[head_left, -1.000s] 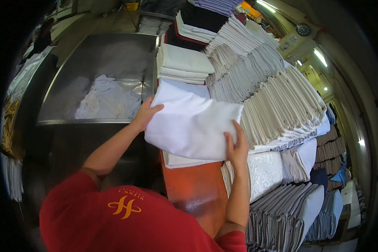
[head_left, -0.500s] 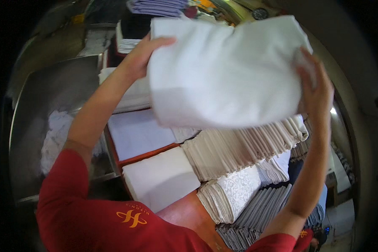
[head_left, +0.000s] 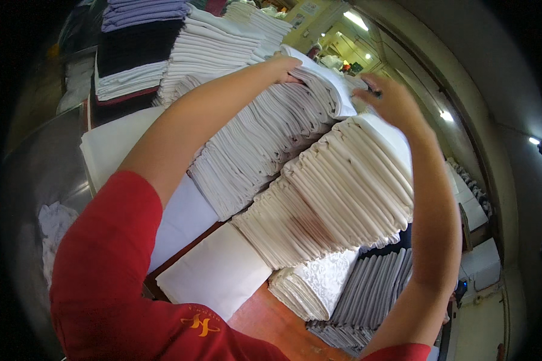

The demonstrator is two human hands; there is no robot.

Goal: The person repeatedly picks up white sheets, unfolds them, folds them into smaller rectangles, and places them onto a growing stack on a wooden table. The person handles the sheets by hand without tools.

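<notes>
Two bare hands reach out over rows of folded cloth, from a person in one red short-sleeved shirt (head_left: 111,259). The left hand (head_left: 286,68) grips the left end of one smooth, folded white cloth (head_left: 337,87) between thumb and fingers. That cloth lies on top of one tall stack of greyish-white folded cloths (head_left: 253,135), at its far right end. The right hand (head_left: 391,102) is open, fingers curved and apart, just beside the cloth's right edge; whether a fingertip touches it cannot be told.

Nearer the body stands one long stack of cream folded cloths (head_left: 343,180), with a narrow dark seam between it and the greyish-white one. In front of the cream stack are one small stack of white floral-patterned cloths (head_left: 319,286) and one stack of dark grey folded cloths (head_left: 370,298), side by side. To their left, one flat, square-cornered off-white folded cloth (head_left: 214,271) lies on a glossy orange tabletop (head_left: 277,328). At the upper left are one purple stack (head_left: 144,13) and one black stack (head_left: 138,48). The individual layers are too tight to count.

The tabletop's orange edge runs along the left of the off-white cloth. Open air lies above the stacks and to the right of the right hand, toward the pale wall; forward, the tall stacks crowd close together.
</notes>
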